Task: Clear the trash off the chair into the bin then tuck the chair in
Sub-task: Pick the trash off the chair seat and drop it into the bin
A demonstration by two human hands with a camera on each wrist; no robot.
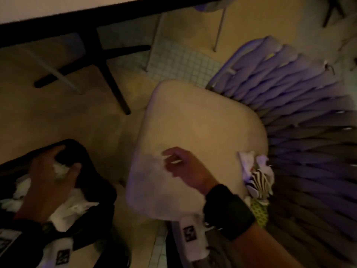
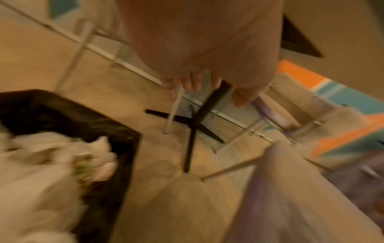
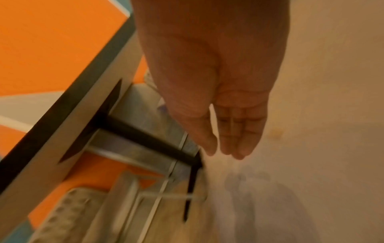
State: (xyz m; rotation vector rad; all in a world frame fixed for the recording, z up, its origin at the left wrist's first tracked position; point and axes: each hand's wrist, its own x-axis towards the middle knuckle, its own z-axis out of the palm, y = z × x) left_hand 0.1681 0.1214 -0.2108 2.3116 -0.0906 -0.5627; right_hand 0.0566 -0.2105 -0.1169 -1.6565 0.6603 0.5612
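Left hand (image 1: 52, 171), grip curled round white tissue (image 1: 60, 170), over bin (image 1: 100, 192). Right hand (image 1: 183, 167) slack-fingered, empty, above chair (image 1: 193, 117); crumpled trash (image 1: 257, 175) at seat's 4 o'clock.

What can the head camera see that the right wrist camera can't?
Only the head view shows the black bin with white paper in it, the left hand over it holding a white wad, and the crumpled trash at the back of the seat. Only the right wrist view shows the orange wall. Both show the right hand, empty, above the beige chair seat.
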